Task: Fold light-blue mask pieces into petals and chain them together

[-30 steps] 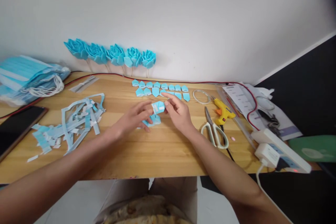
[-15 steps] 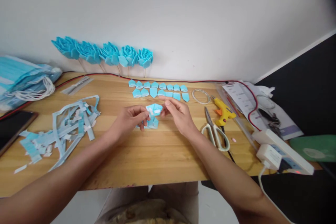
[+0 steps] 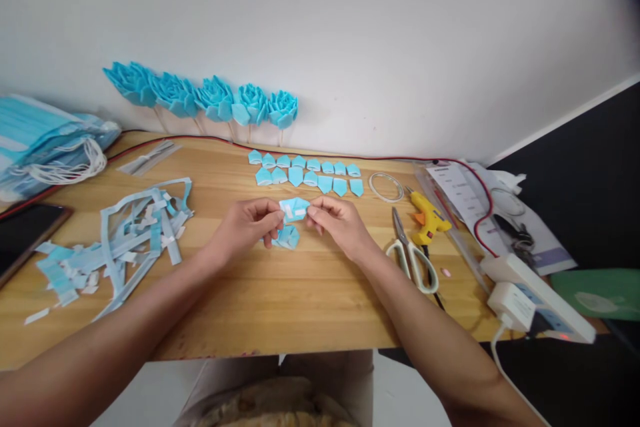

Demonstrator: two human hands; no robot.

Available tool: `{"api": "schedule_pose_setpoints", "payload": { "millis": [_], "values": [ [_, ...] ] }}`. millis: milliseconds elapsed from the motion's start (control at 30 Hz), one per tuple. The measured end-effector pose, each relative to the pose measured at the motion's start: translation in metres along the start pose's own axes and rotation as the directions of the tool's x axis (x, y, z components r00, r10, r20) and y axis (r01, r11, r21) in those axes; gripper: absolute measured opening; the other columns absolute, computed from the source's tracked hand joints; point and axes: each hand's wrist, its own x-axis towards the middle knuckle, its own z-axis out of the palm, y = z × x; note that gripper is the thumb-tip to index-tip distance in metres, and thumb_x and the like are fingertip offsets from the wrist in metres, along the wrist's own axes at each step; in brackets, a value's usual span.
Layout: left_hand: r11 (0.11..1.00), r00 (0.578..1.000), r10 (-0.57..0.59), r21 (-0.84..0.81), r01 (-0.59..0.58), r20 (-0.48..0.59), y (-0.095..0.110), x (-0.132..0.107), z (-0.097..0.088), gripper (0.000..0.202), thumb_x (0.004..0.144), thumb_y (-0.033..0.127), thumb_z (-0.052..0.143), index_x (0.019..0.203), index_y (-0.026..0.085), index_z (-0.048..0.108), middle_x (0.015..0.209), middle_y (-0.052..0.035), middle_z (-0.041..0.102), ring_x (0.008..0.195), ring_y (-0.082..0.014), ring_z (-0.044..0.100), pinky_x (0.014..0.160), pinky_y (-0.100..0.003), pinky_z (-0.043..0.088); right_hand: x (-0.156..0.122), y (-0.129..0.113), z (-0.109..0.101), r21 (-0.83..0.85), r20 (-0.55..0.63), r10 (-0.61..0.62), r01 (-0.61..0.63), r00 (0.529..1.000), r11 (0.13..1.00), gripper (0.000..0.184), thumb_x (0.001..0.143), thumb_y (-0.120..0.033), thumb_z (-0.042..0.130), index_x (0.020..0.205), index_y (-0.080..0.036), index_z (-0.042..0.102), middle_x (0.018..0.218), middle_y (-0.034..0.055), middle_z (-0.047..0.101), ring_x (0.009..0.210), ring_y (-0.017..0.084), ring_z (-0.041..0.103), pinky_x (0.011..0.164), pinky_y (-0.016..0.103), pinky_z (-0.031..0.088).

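Observation:
Between my two hands is a small blue folded petal (image 3: pixel 295 209) with white strips on its face. My left hand (image 3: pixel 253 220) pinches its left end between thumb and fingers. The fingertips of my right hand (image 3: pixel 334 220) are closed on its right, pointed end. Just below, more blue petal pieces (image 3: pixel 287 237) lie on the wooden table, partly hidden by my left hand. Beyond my hands, two rows of pointed blue petals (image 3: pixel 296 176) are laid out on the table.
Blue flowers on sticks (image 3: pixel 215 100) lean against the wall. Left are blue scraps (image 3: pixel 130 247), a phone (image 3: pixel 30 233) and bagged masks (image 3: pixel 40 140). Right are a tape roll (image 3: pixel 386 187), scissors (image 3: pixel 410 253), a yellow glue gun (image 3: pixel 427 219) and a power strip (image 3: pixel 545 300).
My right fingers, which were apart beside the petal's right end, now pinch it. My left hand keeps its hold. The view has shifted slightly.

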Motion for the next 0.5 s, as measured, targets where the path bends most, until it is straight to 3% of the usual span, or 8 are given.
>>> {"api": "schedule_pose_setpoints", "payload": {
  "millis": [500],
  "values": [
    [0.999,0.999,0.017,0.039,-0.016,-0.031,0.003,-0.0009,-0.0002,0.022,0.074,0.034,0.057,0.062,0.016,0.055,0.053,0.0029,0.056,0.044,-0.0082,0.052,0.046,-0.02,0.043,-0.002,-0.0022,-0.0007,-0.032,0.053,-0.023,0.025,0.998,0.999,0.023,0.084,-0.036,0.059,0.071,-0.018,0.06,0.064,-0.0022,0.055,0.055,0.008,0.043,0.056,0.024,0.034]
  ]
}}
